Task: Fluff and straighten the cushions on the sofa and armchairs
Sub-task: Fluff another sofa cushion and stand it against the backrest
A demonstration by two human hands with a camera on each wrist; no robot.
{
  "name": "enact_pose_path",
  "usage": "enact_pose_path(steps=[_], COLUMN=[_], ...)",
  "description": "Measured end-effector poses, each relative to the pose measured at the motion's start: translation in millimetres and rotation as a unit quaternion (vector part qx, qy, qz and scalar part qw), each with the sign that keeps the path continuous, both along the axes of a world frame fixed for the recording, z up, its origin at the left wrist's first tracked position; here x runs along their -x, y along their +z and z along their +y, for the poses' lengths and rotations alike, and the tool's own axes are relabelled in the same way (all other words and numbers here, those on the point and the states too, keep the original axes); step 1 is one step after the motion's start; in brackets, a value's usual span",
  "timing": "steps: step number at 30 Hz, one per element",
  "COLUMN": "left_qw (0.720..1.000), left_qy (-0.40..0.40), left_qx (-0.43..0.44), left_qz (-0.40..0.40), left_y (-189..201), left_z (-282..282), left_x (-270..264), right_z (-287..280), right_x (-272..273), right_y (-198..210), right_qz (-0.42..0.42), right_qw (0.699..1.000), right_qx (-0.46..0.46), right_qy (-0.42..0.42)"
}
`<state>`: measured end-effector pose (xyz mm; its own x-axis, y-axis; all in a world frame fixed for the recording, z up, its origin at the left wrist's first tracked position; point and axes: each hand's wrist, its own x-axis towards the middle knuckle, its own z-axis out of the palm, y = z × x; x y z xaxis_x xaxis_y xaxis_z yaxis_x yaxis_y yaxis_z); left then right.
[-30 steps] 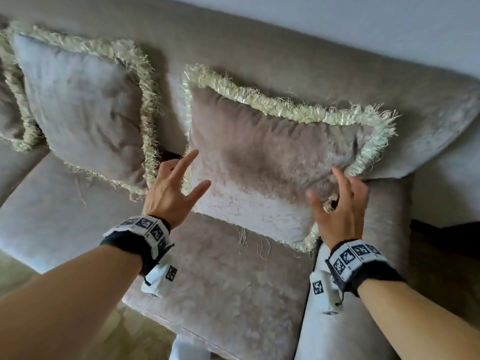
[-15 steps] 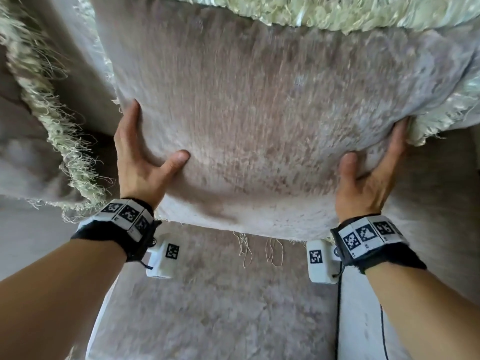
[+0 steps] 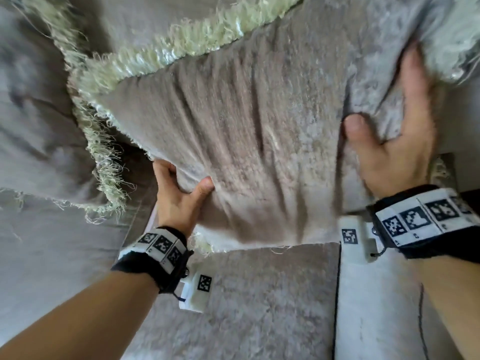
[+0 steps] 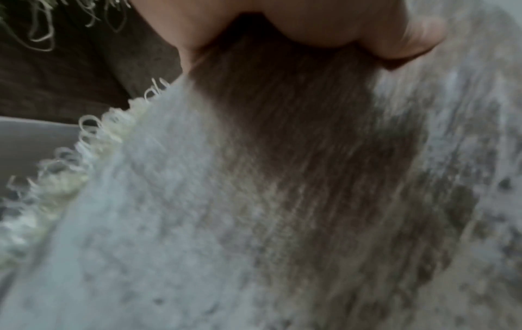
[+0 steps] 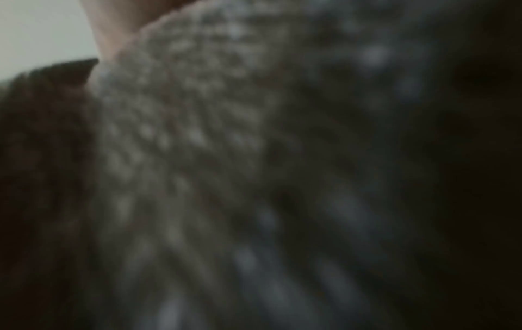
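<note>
A taupe velvet cushion (image 3: 259,131) with a pale cream-green fringe fills the middle of the head view, tilted with its right side higher. My left hand (image 3: 184,184) grips its lower left edge, thumb on the front and fingers behind. My right hand (image 3: 397,126) holds the right edge, thumb pressed into the front and fingers running up the side. Creases run across the fabric between my hands. The left wrist view shows the cushion (image 4: 282,178) close up under my thumb (image 4: 409,33). The right wrist view is dark and blurred, with only cushion fabric (image 5: 197,111).
A second fringed cushion (image 3: 39,126) leans against the sofa back at the left, its fringe (image 3: 104,162) close to my left hand. Below lie the sofa seat (image 3: 259,302) and a paler seat section (image 3: 376,307) to the right.
One second ago both hands were open in front of the cushion leaning on the sofa back. They took hold of its sides, and it has since tilted, right side up, and creased.
</note>
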<state>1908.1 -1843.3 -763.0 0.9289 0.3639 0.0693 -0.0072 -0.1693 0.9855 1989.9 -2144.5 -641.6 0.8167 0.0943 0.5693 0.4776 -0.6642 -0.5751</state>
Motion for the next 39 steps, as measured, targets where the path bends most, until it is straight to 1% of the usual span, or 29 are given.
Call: enact_pose_path(steps=[3, 6, 10, 13, 16, 19, 21, 23, 26, 28, 29, 31, 33, 34, 35, 36, 38, 39], left_qw=[0.999, 0.996, 0.990, 0.988, 0.987, 0.982, 0.975, 0.970, 0.966, 0.969, 0.971, 0.978, 0.983, 0.981, 0.974, 0.961, 0.922, 0.905], left_qy=[0.014, 0.040, 0.050, 0.051, 0.055, 0.076, 0.103, 0.138, 0.173, 0.177, 0.172, 0.151, 0.104, 0.069, 0.027, -0.022, -0.099, -0.119], left_qx=[0.033, 0.060, 0.080, 0.075, 0.070, 0.070, 0.068, 0.064, 0.072, 0.063, 0.059, 0.034, -0.044, -0.091, -0.141, -0.191, -0.268, -0.292], left_qz=[0.039, 0.053, 0.103, 0.123, 0.130, 0.159, 0.186, 0.189, 0.176, 0.162, 0.152, 0.141, 0.146, 0.154, 0.173, 0.199, 0.262, 0.285], left_y=[3.7, -5.7, -29.4, -44.7, -56.2, -51.2, -43.0, -32.2, -1.9, 28.7, 45.2, 87.4, 134.2, 159.1, 185.1, 208.1, 253.3, 271.9], left_z=[-16.8, -33.3, -49.2, -52.6, -51.9, -50.3, -47.7, -41.1, -25.8, -10.3, -0.7, 21.0, 44.9, 57.3, 67.9, 79.5, 100.4, 110.6], left_x=[15.3, 17.0, 6.6, -2.0, -9.5, -11.3, -11.9, -10.5, -4.2, 4.1, 9.3, 24.4, 42.3, 51.4, 59.5, 67.0, 81.6, 88.4], right_z=[8.5, 17.4, 5.5, -2.4, -4.0, -6.7, -9.5, -11.8, -12.9, -8.4, -3.3, 14.8, 39.3, 53.0, 67.5, 82.3, 114.3, 130.4], right_x=[-17.0, -19.0, -21.7, -24.7, -26.6, -24.2, -20.3, -14.0, 0.1, 14.4, 22.6, 42.5, 61.6, 69.6, 75.8, 80.8, 88.2, 91.1], right_y=[42.4, 56.2, 31.4, 4.5, -7.5, -6.7, -1.7, 6.0, 25.2, 41.4, 50.1, 72.4, 97.2, 110.4, 122.5, 134.6, 155.5, 164.9], right_qz=[0.008, 0.042, 0.068, 0.062, 0.045, 0.047, 0.057, 0.047, 0.025, 0.041, 0.062, 0.143, 0.236, 0.269, 0.291, 0.301, 0.304, 0.304], right_qw=[0.995, 0.990, 0.987, 0.989, 0.992, 0.992, 0.991, 0.993, 0.990, 0.987, 0.986, 0.979, 0.958, 0.945, 0.931, 0.918, 0.896, 0.886], right_qx=[0.098, 0.138, 0.142, 0.134, 0.115, 0.111, 0.108, 0.102, 0.115, 0.123, 0.124, 0.130, 0.161, 0.187, 0.217, 0.246, 0.301, 0.325], right_qy=[0.012, 0.008, -0.018, -0.025, -0.038, -0.044, -0.048, -0.047, -0.074, -0.091, -0.090, -0.058, -0.010, 0.018, 0.046, 0.073, 0.115, 0.129])
